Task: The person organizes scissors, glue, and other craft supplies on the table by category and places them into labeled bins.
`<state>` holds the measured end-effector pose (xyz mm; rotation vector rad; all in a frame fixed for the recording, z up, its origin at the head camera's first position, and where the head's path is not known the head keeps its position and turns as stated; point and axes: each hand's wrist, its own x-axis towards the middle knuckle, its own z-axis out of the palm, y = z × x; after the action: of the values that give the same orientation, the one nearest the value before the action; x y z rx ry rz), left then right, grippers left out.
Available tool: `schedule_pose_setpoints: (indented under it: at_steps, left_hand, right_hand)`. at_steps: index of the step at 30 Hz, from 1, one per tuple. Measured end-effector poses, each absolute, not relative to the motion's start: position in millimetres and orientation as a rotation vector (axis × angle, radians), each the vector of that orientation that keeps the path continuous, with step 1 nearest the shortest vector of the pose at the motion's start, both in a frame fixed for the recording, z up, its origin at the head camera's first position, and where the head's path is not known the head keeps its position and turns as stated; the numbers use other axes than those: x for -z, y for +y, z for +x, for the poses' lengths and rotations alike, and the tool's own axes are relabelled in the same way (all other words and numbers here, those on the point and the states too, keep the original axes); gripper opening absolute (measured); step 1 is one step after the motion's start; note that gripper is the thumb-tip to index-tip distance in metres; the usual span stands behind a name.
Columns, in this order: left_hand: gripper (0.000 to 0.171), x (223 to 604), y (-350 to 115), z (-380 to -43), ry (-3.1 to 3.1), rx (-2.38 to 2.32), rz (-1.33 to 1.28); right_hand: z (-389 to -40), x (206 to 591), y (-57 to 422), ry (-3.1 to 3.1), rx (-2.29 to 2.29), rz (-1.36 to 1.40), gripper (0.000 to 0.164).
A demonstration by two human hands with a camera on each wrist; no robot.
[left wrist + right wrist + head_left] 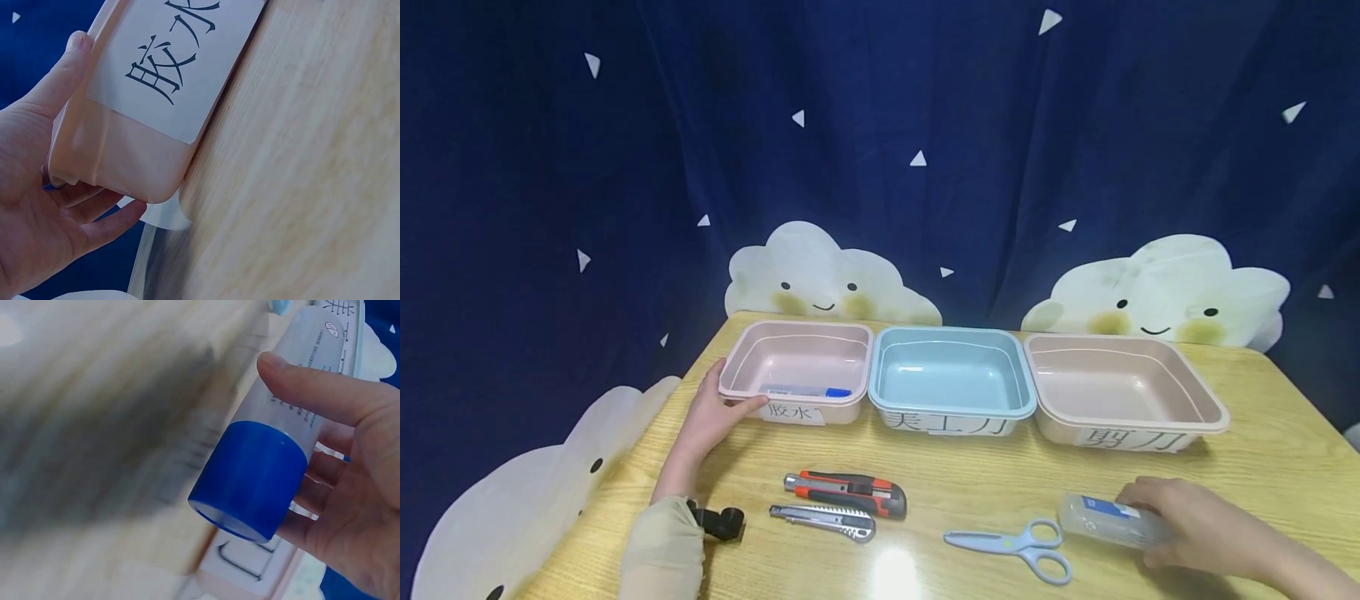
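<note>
My left hand (713,417) holds the left end of the pink bin (850,411), thumb over the front rim and fingers round the side. In the left wrist view the bin's white paper label (156,69) shows black characters. Inside the bin lies a slim clear tube with a blue cap (838,392). At the right, my right hand (1195,527) grips a clear glue bottle (1093,518), held on its side above the table. Its wide blue cap (250,478) shows in the right wrist view, with the thumb across the bottle's body and the fingers behind.
A blue bin (951,379) and a beige bin (1120,392) stand right of the pink one, both labelled. In front lie a red-and-black utility knife (853,490), a silver utility knife (827,520) and light-blue scissors (1011,543). A dark curtain (880,167) hangs behind the table.
</note>
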<state>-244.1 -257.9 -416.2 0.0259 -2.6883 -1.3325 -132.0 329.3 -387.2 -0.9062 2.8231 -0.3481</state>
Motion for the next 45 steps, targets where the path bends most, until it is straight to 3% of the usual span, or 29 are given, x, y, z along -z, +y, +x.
schedule_pose_setpoints:
  at_steps: [13, 19, 45]
  left_hand:
    - [0.102, 418, -258, -244, -2.660, 1.359, 0.004]
    - [0.103, 417, -258, -244, -2.658, 1.363, 0.011]
    - [0.107, 416, -258, -243, -2.689, 1.339, 0.047]
  right_hand:
    - [-147, 349, 287, 3.033, 0.240, -1.064, 0.049]
    - [-155, 333, 268, 3.108, 0.249, -1.141, 0.042]
    - [-193, 329, 177, 3.174, 0.429, -1.049, 0.040]
